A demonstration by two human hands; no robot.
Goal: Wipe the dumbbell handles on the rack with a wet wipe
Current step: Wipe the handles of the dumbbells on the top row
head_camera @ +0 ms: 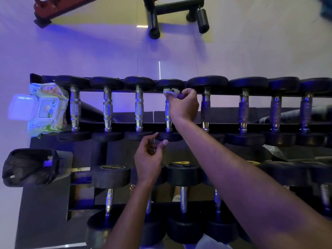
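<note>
A black rack (190,125) carries a top row of several dumbbells with chrome handles. My right hand (184,103) grips a crumpled white wet wipe (171,92) around the far end of the fourth dumbbell's handle (167,114), just under its far head. My left hand (149,155) hovers by the near head (168,137) of that same dumbbell, fingers loosely curled, thumb tip touching the head's edge, holding nothing. My right forearm crosses the rack from the lower right.
An open wet wipe pack (45,110) lies at the rack's left end, lid flipped out. A black mesh bag (30,167) hangs lower left. A lower tier holds larger dumbbells (184,198). Bench legs (154,20) stand on the floor beyond.
</note>
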